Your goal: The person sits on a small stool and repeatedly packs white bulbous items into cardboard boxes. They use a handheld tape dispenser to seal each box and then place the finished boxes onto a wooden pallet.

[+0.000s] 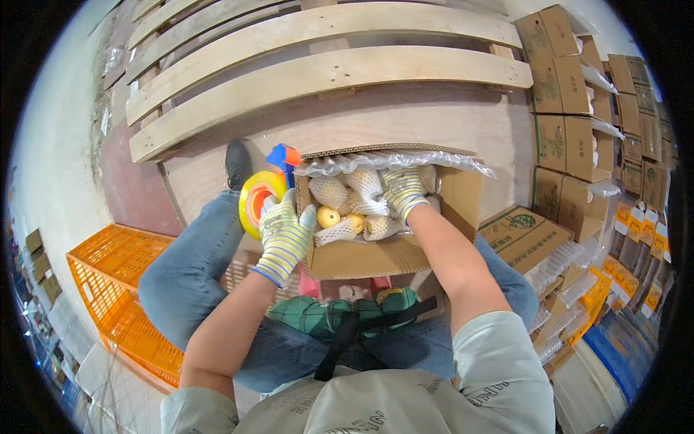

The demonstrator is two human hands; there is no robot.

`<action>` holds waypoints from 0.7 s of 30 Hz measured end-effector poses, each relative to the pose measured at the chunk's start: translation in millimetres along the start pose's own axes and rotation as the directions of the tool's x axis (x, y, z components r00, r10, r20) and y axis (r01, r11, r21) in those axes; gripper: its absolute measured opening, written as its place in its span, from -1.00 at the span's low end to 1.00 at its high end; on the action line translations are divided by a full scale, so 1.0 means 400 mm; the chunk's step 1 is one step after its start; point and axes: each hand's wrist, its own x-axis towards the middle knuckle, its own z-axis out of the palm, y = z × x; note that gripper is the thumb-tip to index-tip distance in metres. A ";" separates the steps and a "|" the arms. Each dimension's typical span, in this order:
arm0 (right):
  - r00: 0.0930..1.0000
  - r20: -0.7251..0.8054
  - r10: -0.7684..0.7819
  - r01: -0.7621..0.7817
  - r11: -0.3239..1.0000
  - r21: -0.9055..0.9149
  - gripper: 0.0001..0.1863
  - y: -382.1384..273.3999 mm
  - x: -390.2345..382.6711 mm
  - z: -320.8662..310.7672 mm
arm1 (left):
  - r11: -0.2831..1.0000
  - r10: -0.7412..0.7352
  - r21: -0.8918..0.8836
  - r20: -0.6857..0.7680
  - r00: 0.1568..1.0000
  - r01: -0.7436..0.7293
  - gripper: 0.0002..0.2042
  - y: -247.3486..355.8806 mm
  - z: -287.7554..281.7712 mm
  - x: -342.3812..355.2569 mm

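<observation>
Holding a tape dispenser (pixel 252 194), left hand (pixel 284 235) curls; right hand (pixel 402 191) touches netted fruit (pixel 361 182).

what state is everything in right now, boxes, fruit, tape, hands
cardboard box: open, fruit inside
fruit: mostly in foam nets, yellow skin showing in places
clear cushioning film: lying along box's far rim
tape dispenser: loaded with yellow roll
left hand: gloved, touching dispenser
right hand: gloved, inside box
stacked boxes: open, film poking out
</observation>
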 end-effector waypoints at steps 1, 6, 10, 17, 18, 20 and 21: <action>0.998 0.042 0.045 -0.043 0.998 -0.053 -0.31 -0.015 0.021 -0.003 | 1.000 0.022 -0.008 -0.052 0.998 -0.022 -0.46 0.001 0.006 -0.004; 0.990 -0.139 0.010 -0.010 1.000 0.002 -0.43 -0.030 -0.030 -0.009 | 0.999 0.048 0.012 -0.119 0.992 -0.046 -0.50 0.003 0.003 0.015; 0.906 -0.416 -0.078 0.135 0.985 0.110 -0.61 0.018 -0.137 -0.089 | 0.999 -0.023 -0.038 -0.056 0.998 0.021 -0.56 0.012 -0.014 0.010; 0.882 -0.436 -0.180 0.222 0.974 0.047 -0.56 -0.148 -0.026 -0.031 | 0.998 -0.057 -0.033 0.050 0.997 0.058 -0.42 0.047 -0.047 0.013; 0.934 -0.328 -0.142 0.162 0.986 0.033 -0.57 -0.138 -0.011 0.011 | 0.997 -0.065 -0.041 0.060 0.996 0.067 -0.42 0.043 -0.044 0.012; 0.913 -0.367 -0.178 0.181 0.983 -0.027 -0.57 -0.098 -0.018 0.076 | 0.998 -0.049 -0.038 0.024 0.999 0.050 -0.44 0.022 -0.025 -0.005; 0.884 -0.421 -0.202 0.223 0.975 0.000 -0.56 -0.082 -0.021 0.084 | 0.999 -0.024 -0.031 -0.025 0.999 0.023 -0.48 0.017 -0.015 -0.011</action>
